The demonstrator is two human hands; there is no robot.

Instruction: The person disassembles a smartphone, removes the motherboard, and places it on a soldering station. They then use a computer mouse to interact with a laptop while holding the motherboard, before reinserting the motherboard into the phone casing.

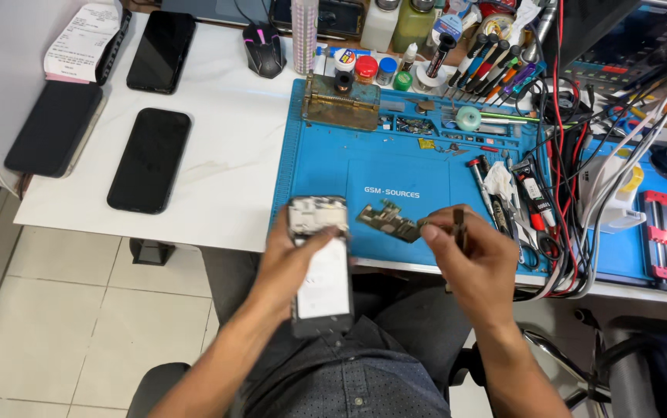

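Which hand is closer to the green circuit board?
Right. The right hand pinches the circuit board at its end; the left hand holds the opened phone beside it.

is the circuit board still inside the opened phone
No, the circuit board is out of the opened phone, pinched by the right hand over the blue mat, while the left hand holds the phone.

The middle of the blue mat point(395, 166) lies bare, open to a hand from the near edge. Far along it stand a metal jig point(341, 101), jars point(364, 68) and screwdrivers point(488, 66). Right, a tangle of cables point(569, 201) and tools point(531, 201) blocks passage. Left, three phones point(150, 159) lie on the white table point(229, 155), with bare strips between them.
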